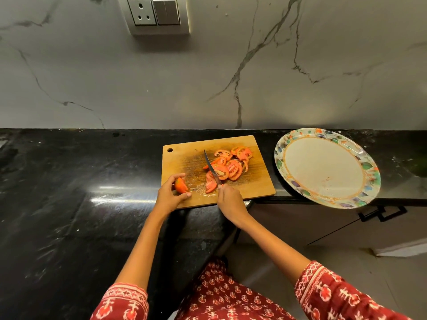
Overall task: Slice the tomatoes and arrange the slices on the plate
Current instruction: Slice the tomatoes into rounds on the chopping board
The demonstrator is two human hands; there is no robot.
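A wooden cutting board (254, 188) lies on the black counter. Several red tomato slices (231, 166) are heaped on its right half. At the board's front left corner, my left hand (169, 195) grips a remaining tomato piece (181, 185). My right hand (230, 202) holds a knife (211, 166) by the handle, its blade pointing away from me and lying against the slices. A white plate (323, 166) with a flowered rim stands to the right of the board, with no slices on it.
The plate's front edge overhangs the counter's edge (288, 199). A marble wall with a socket and switch (158, 13) rises behind. Black countertop (80, 192) spreads to the left. A cabinet handle (381, 213) shows below the plate.
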